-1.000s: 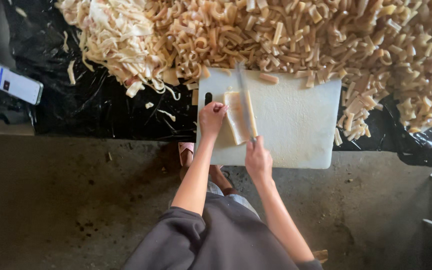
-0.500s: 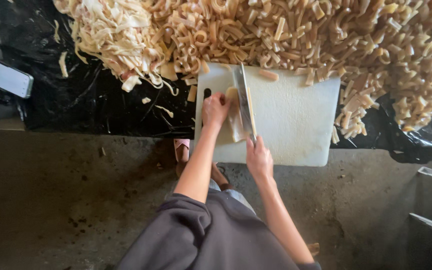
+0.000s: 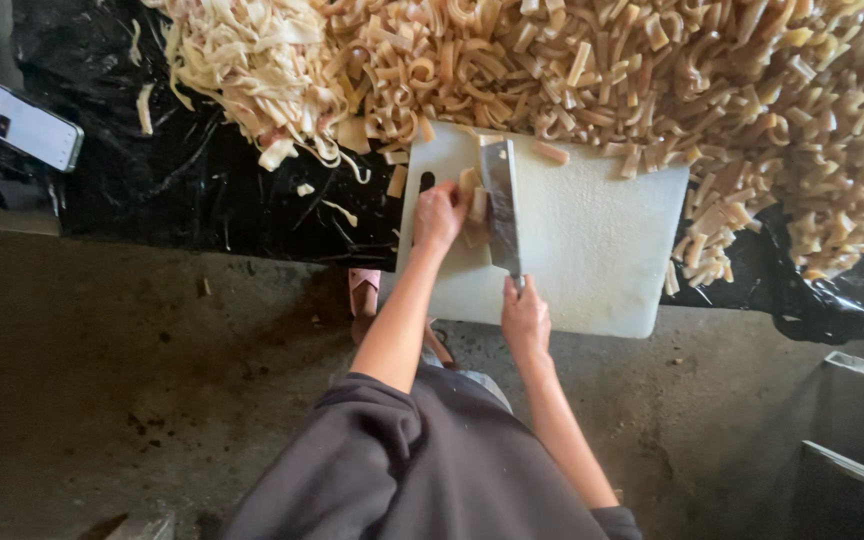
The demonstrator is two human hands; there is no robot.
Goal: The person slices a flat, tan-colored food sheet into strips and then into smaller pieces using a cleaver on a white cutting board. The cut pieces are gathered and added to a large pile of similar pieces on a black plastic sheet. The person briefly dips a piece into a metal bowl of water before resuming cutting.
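Most of the pale strips already lie chopped in the far heap (image 3: 672, 90). One left hand (image 3: 439, 215) pins a strip (image 3: 472, 205) on the white cutting board (image 3: 602, 250); right hand (image 3: 525, 320) grips the cleaver (image 3: 501, 205). Long uncut strips (image 3: 242, 70) remain far left.

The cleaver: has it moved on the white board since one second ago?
Cannot tell. The cleaver lies beside the left hand near the cutting board's left half as before; the camera shifted.

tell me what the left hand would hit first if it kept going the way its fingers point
Probably the pale strip under the left hand, then the heap of cut pieces past the white cutting board; depth is unclear.
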